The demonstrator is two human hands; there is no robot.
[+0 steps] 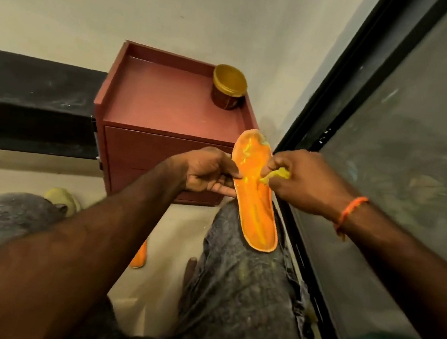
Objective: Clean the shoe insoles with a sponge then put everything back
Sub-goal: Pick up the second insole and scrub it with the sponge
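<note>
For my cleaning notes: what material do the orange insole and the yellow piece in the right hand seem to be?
Orange insole: probably foam, glossy where it looks wet, with a paler worn rim. Yellow sponge: soft foam, squashed in the right hand.

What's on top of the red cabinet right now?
On the red cabinet, a gold-rimmed tub stands open at the back right corner. The insole tip and both hands cover its front right edge, so anything there is hidden.
</note>
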